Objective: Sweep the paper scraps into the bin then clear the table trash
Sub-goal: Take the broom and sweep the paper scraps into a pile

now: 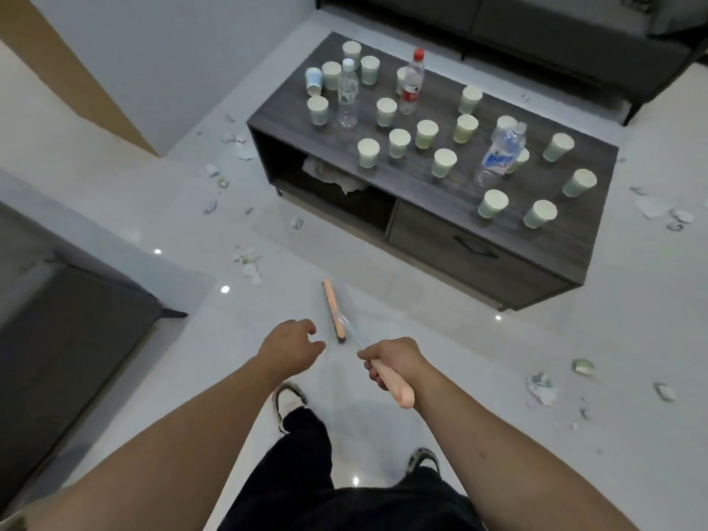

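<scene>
Sweeping barely begun: broom [335, 310] handle grasped by right hand [390, 362], left hand [291, 344] released. Paper scraps [249, 262] scattered on floor at 11 and 3 o'clock; worktop [433, 185] cups [444, 162] uncleared.

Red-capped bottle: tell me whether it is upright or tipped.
Upright. The red-capped bottle stands on its base on the table, cap uppermost, among paper cups.
</scene>
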A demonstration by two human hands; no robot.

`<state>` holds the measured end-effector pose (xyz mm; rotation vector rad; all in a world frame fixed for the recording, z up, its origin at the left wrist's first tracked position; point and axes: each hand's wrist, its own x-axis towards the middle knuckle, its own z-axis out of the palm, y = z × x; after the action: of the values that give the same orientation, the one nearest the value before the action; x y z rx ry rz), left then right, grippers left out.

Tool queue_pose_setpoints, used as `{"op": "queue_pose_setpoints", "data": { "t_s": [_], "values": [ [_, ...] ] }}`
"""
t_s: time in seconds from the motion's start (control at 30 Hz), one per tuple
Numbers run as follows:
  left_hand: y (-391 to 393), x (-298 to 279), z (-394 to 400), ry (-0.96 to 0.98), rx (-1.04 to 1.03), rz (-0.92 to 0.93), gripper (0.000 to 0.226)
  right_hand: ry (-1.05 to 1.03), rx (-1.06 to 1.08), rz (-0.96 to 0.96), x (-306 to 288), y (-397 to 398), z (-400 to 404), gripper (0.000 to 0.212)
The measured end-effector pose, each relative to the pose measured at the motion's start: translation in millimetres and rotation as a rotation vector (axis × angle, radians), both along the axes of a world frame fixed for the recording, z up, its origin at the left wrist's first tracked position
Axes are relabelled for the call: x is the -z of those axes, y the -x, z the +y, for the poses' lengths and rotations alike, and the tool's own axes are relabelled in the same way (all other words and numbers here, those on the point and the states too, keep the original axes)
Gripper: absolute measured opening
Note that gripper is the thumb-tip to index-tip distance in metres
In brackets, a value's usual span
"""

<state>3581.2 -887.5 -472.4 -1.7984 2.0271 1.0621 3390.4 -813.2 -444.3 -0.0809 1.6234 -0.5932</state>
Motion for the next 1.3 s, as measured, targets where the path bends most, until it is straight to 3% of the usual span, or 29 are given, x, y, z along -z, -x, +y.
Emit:
{"op": "queue_pose_setpoints", "data": {
  "t_s": [0.3, 0.7, 0.83, 1.0, 1.3],
  "values": [
    [-178, -14, -100, 0.048, -0.286, -0.030, 0.048, 0.016, -0.238, -0.001, -13, -152, -144, 0.005],
    [-257, 1, -211, 0.007, -0.372, -0.079, 0.047, 0.031, -0.235, -0.172, 17, -255, -309, 0.003],
    [-275, 6, -260, -0.034, -0.315, -0.113, 0.048, -0.027, -0.141, -0.189, 34, -267, -353, 0.002],
    [-278, 12, -310, -0.041, -0.217, -0.089, 0.048, -0.064, -0.040, -0.077, 41, -258, -376, 0.002],
    [-246, 16, -364, -0.048, 0.103, -0.003, 0.045, -0.115, 0.465, 0.082, 26, -230, -347, 0.009]
  ]
}}
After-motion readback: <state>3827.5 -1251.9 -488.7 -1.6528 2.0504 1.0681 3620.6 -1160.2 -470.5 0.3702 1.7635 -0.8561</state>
